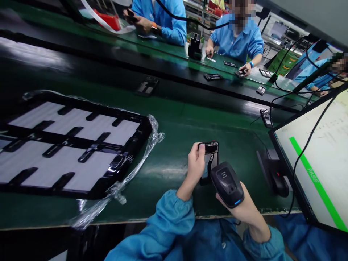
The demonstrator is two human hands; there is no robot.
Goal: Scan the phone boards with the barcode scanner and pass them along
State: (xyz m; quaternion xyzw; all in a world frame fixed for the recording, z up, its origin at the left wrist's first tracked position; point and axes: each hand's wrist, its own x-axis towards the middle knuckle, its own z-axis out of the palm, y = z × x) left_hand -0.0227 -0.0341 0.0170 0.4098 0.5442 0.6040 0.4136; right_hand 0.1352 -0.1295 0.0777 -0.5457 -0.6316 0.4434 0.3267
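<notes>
My left hand [196, 163] is closed on the left edge of an open phone body [214, 156], its thumb lying over the top corner. The phone stands roughly upright toward me, its inner parts and a dark ribbon cable showing. In my right hand [244, 203] is a black barcode scanner [227, 184], with a small blue light glowing at its near end. The scanner head covers the phone's lower right part. Most of my right hand's fingers are hidden beneath the scanner.
A black tray [146, 127] with pale sheets and crumpled clear plastic wrap [154, 134] lies left. A monitor [312, 159] reading PASS and a black mouse [280, 183] are right. Several phone bodies lie on the dark belt [176, 87]; co-workers in blue sit beyond. Loose cables cross the right.
</notes>
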